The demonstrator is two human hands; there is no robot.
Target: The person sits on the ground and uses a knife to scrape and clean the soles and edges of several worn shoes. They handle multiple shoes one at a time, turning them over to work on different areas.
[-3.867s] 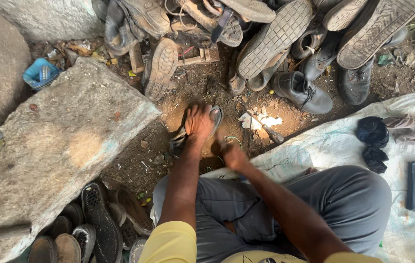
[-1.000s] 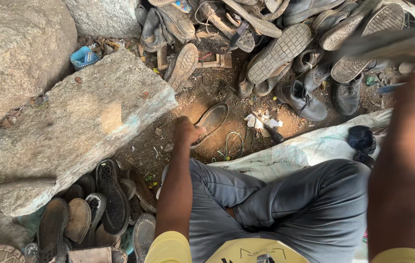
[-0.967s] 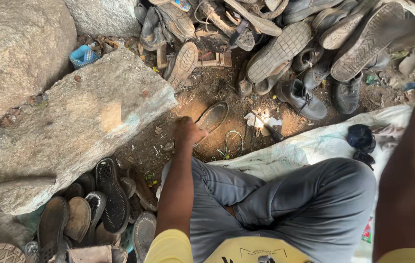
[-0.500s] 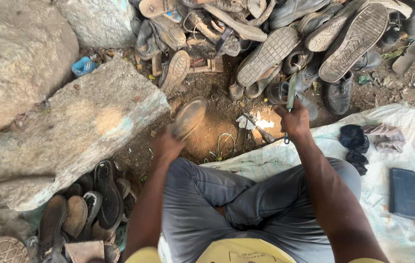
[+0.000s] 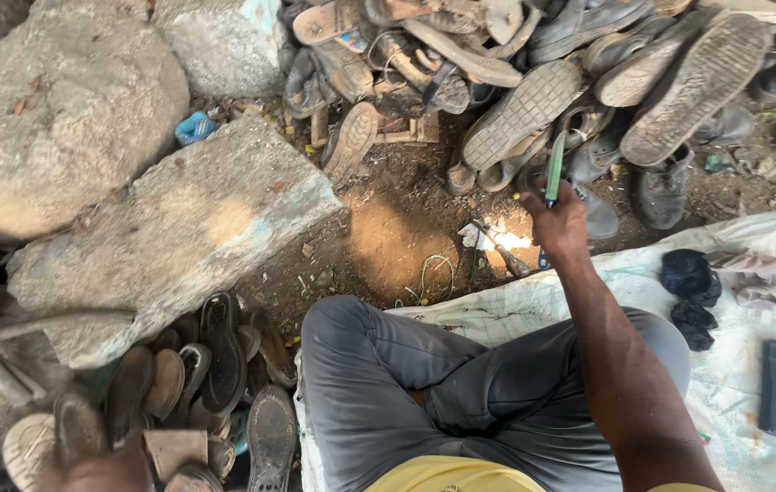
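Gripping one green-handled tool, the right hand hides its tip; the left hand, cut off, grip unclear.

Bare dirt patch open; shoe pile blocks beyond, flat stone slab left.

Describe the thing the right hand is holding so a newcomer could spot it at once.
Start at the pile of worn shoes along the top. Just below it, the right hand is raised over bare dirt, gripping a slim green tool that points up. It is the only thin, bright green stick among grey and brown soles.
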